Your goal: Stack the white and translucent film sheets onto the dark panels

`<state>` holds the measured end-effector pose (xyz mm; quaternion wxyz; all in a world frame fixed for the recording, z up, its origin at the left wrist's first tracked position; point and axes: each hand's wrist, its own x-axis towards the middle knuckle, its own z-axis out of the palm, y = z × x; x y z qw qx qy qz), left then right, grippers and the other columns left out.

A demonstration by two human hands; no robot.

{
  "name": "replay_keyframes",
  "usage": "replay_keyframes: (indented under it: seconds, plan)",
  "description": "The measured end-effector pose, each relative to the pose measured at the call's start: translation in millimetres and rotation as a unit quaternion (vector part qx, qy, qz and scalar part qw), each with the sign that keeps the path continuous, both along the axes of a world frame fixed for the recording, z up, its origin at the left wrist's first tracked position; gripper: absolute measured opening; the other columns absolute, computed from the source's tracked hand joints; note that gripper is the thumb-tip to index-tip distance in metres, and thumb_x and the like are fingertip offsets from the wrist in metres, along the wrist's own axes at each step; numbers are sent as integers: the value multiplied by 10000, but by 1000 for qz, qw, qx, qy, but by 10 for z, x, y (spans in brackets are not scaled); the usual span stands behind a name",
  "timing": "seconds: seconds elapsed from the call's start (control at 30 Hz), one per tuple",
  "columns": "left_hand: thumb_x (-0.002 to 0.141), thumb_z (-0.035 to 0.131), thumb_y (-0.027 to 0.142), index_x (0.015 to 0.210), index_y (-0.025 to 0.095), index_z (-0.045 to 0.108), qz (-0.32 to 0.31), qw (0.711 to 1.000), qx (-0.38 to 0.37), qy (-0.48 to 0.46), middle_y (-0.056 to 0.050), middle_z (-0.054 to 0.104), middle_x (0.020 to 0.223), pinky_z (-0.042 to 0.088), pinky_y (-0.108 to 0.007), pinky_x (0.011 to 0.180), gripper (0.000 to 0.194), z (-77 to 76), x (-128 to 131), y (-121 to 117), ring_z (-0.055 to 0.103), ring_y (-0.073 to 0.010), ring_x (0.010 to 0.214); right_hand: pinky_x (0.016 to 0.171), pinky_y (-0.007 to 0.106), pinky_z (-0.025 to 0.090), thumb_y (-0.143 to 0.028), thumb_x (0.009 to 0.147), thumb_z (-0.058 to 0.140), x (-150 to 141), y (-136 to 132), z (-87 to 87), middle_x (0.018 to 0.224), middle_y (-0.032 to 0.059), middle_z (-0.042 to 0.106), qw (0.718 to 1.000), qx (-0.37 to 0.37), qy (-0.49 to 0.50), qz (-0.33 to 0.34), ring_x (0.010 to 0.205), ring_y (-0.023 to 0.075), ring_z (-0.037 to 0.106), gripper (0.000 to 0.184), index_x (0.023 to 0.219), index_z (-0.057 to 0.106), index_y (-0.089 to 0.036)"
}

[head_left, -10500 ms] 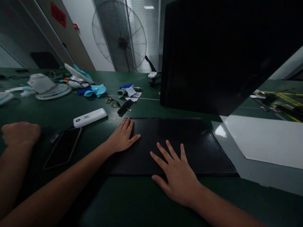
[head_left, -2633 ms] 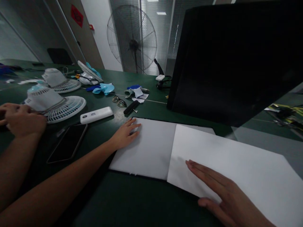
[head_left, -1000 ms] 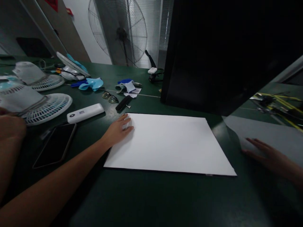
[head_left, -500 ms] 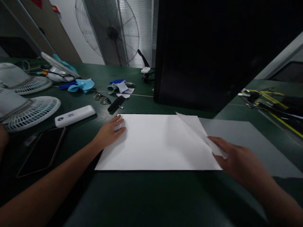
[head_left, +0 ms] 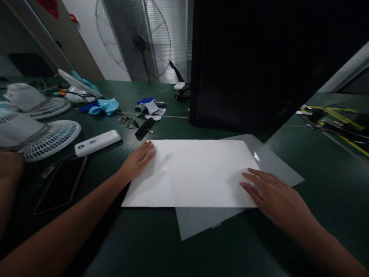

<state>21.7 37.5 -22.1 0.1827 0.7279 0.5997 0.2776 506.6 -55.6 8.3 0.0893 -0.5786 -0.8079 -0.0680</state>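
A stack or sheet of white paper (head_left: 145, 184) lies on the green table in front of me. Over its right part, a translucent plastic sheet (head_left: 198, 223) rests at an angle, poking out beyond the near edge and the right side. My left hand (head_left: 140, 159) is laid on the paper's left edge with its fingers stretched out, gripping nothing. At the right end, my right hand (head_left: 268, 190) rests with spread fingers on the translucent sheet where it covers the paper. Its thumb side is partly hidden.
Left of the paper are a phone (head_left: 62, 184), a white handheld device (head_left: 98, 142) and white fans (head_left: 57, 138). Glasses (head_left: 128, 121) and a black case (head_left: 144, 128) lie behind. A large black panel (head_left: 245, 77) stands beyond the paper. Another person's blurred hand (head_left: 10, 165) shows at far left.
My right hand has let go of the lifted sheet corner and now lies flat. The translucent sheet, earlier to the right, now overlaps the paper. My left hand stays on the left edge.
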Motion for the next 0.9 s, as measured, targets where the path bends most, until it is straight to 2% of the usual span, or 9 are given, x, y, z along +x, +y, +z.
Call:
replay_keyframes:
  seconds: [0.07,0.17,0.23,0.3,0.5,0.67,0.8,0.87,0.9]
  plan:
    - [915,296,972,1475,138,667,2,1000,-2,4,-181,479,1670,219,-504,1352,1071,2,-3,0,378,-356,1604,1071,645,568,-649,1129,252,-83,-29,2,1406,107,664,1000,-3,7,29,1271,344,646,702,1425,694,-190]
    - [871,392,991,1546,132,593,2,999,-7,36,-185,452,1688,226,-508,1349,1111,2,-16,-1,359,-360,1612,1055,586,600,-569,1146,300,-304,-127,76,1462,106,626,991,-19,33,126,1282,300,644,628,1561,562,-178]
    - [849,466,981,1584,124,541,2,998,-7,65,-192,434,1699,233,-516,1346,1132,-3,-26,0,354,-363,1615,1052,566,606,-507,1152,325,-406,-173,116,1544,75,559,979,-46,40,195,1322,277,622,571,1627,475,-227]
    - [855,506,950,1594,126,525,7,997,-2,82,-197,416,1711,255,-531,1338,1107,-6,-30,1,378,-370,1602,1087,582,581,-482,1146,367,-431,-183,118,1617,45,478,972,-58,39,225,1391,278,570,548,1652,434,-283]
    - [919,490,884,1481,172,651,32,997,-7,69,-157,421,1719,347,-536,1303,921,20,-10,2,485,-373,1536,1211,728,388,-664,1060,536,-284,-72,-6,1735,62,234,974,-84,2,210,1571,373,319,779,1714,298,-315]
    - [932,470,869,1444,206,693,21,995,-7,93,-122,467,1697,321,-508,1323,867,-3,-30,17,469,-353,1550,1257,752,261,-683,1066,511,-210,-16,-38,1750,64,179,974,-101,-3,201,1598,377,240,811,1734,206,-339]
    - [945,485,826,1438,183,698,22,993,5,112,-138,467,1694,349,-524,1307,838,-34,-46,22,486,-371,1536,1267,710,292,-678,1071,498,-169,-9,-28,1755,38,179,973,-109,-6,204,1600,347,255,790,1733,201,-367]
    - [952,496,803,1446,172,691,23,993,12,117,-146,470,1690,354,-532,1303,825,-36,-44,19,488,-381,1533,1266,665,336,-689,1079,437,-128,6,-29,1749,50,213,984,-93,-1,152,1591,336,286,759,1723,272,-323]
    - [954,502,793,1454,171,684,23,993,14,119,-146,471,1690,357,-535,1302,819,-35,-42,17,486,-385,1534,1262,652,351,-704,1080,388,-99,20,-30,1738,86,249,992,-77,1,97,1583,346,304,776,1711,321,-258]
